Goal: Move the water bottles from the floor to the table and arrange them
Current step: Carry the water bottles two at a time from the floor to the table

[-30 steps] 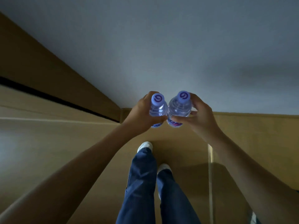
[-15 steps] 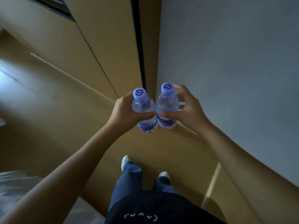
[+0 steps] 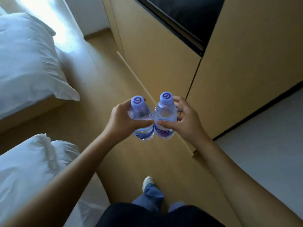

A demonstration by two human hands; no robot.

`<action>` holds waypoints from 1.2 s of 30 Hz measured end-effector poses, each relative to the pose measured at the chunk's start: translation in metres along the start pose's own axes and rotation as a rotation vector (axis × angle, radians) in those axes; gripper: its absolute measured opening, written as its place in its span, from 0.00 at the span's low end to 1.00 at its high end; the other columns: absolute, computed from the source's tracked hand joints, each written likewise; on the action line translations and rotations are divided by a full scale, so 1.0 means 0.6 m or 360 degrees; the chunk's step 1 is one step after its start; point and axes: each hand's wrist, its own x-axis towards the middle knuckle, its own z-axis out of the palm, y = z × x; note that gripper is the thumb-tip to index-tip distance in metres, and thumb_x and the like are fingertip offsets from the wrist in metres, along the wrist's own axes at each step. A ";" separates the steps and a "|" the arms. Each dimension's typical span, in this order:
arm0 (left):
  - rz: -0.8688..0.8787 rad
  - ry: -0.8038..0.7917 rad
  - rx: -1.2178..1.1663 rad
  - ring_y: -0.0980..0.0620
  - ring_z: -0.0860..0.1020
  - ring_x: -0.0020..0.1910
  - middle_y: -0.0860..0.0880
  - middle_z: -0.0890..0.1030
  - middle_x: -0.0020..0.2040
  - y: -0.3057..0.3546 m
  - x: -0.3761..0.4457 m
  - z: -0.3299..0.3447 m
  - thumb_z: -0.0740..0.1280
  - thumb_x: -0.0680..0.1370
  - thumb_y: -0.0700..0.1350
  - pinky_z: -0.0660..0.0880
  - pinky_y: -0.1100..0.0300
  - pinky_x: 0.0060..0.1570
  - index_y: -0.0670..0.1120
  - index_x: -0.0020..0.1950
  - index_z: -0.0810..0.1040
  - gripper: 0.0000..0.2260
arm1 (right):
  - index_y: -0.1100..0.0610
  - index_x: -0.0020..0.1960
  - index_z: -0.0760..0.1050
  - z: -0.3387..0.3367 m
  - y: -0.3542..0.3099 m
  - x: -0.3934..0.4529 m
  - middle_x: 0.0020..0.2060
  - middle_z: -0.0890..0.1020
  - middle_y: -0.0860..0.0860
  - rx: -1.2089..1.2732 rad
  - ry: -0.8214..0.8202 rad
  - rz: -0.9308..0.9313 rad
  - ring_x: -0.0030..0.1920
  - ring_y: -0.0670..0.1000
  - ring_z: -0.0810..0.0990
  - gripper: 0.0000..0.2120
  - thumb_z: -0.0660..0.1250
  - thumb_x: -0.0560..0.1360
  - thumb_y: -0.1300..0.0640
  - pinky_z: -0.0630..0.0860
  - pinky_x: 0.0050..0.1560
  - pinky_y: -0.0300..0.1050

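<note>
Two white-sheeted beds (image 3: 24, 63) line the left of the wooden floor (image 3: 101, 89). Above that floor, the left hand (image 3: 121, 120) is wrapped around one water bottle (image 3: 141, 117) and the right hand (image 3: 186, 122) around a second bottle (image 3: 165, 115), both upright, sides touching.

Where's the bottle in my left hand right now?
Mid-frame, the left bottle is upright in the left hand, touching the right bottle, above the floor.

2 white pillows (image 3: 27, 63) lie on beds at left; tan cabinets (image 3: 164, 54) line the wooden floor (image 3: 105, 102).
</note>
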 end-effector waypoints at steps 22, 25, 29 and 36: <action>-0.0120 0.0554 -0.0023 0.58 0.80 0.44 0.52 0.83 0.44 -0.213 0.535 -0.378 0.81 0.64 0.42 0.74 0.73 0.42 0.46 0.52 0.80 0.19 | 0.38 0.61 0.71 0.349 -0.093 0.736 0.50 0.83 0.40 -0.0238 -0.0491 -0.0195 0.52 0.44 0.82 0.33 0.81 0.60 0.50 0.79 0.57 0.53; -0.0115 0.0598 -0.0035 0.54 0.80 0.45 0.49 0.84 0.44 -0.226 0.631 -0.431 0.81 0.64 0.41 0.74 0.71 0.41 0.43 0.51 0.80 0.19 | 0.44 0.63 0.73 0.387 -0.115 0.858 0.52 0.84 0.44 -0.0283 -0.0563 -0.0248 0.52 0.46 0.83 0.34 0.78 0.59 0.44 0.79 0.55 0.54; -0.0155 0.0693 -0.0069 0.61 0.78 0.40 0.47 0.83 0.43 -0.254 0.748 -0.501 0.80 0.63 0.38 0.72 0.74 0.41 0.45 0.51 0.80 0.19 | 0.45 0.64 0.73 0.448 -0.138 1.004 0.52 0.84 0.45 -0.0309 -0.0594 -0.0287 0.52 0.47 0.83 0.35 0.76 0.58 0.42 0.79 0.55 0.53; -0.0212 0.0756 -0.0087 0.64 0.77 0.39 0.53 0.83 0.42 -0.361 0.964 -0.642 0.81 0.63 0.38 0.72 0.73 0.41 0.48 0.49 0.80 0.19 | 0.46 0.65 0.73 0.586 -0.151 1.253 0.51 0.83 0.45 -0.0341 -0.0629 -0.0328 0.51 0.47 0.83 0.34 0.78 0.60 0.47 0.79 0.53 0.54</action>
